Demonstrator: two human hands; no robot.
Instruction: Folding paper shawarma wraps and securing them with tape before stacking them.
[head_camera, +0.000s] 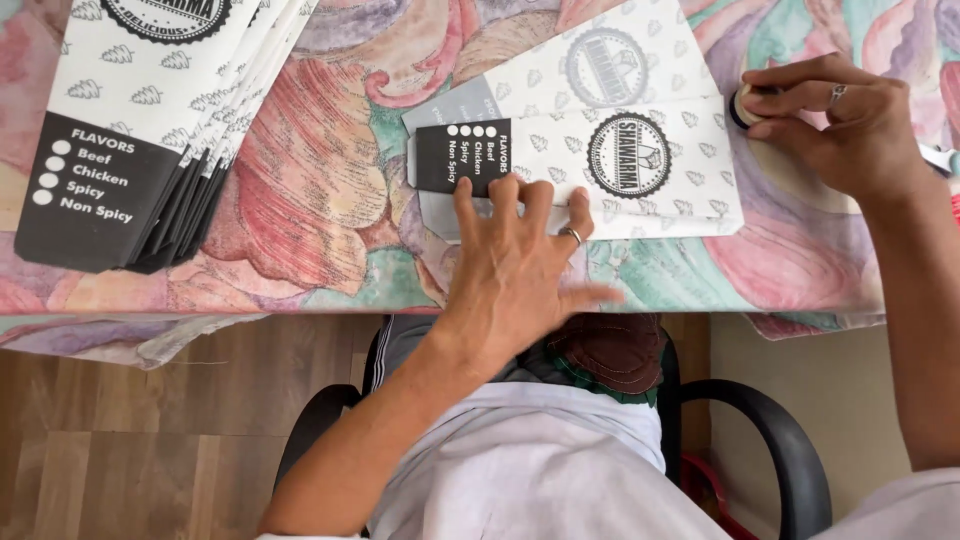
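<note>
Nearest the camera, a black chair armrest (770, 430) curves in a smooth glossy loop beside the person's pale cloth lap, above a wood-grain floor (120, 440). Past that runs the near edge of the table (320, 270), covered in a soft cloth printed with large pastel swirls of pink, green and purple. The left hand (515, 265) lies flat just over that near edge, fingers spread and open, gripping nothing, its fingertips pressing down on the near side of a flat paper bag (620, 150). The bag is a thin white rectangle with a small leaf pattern, a round dark emblem and a black panel at its left end; it lies near the middle of the table, folded along its length. At the bag's right end the right hand (835, 120) is curled closed around a small round cream object with a dark rim (745, 105); what it is cannot be told. Toward the far left corner rests a fanned stack of matching bags (140, 120), their matte edges layered
</note>
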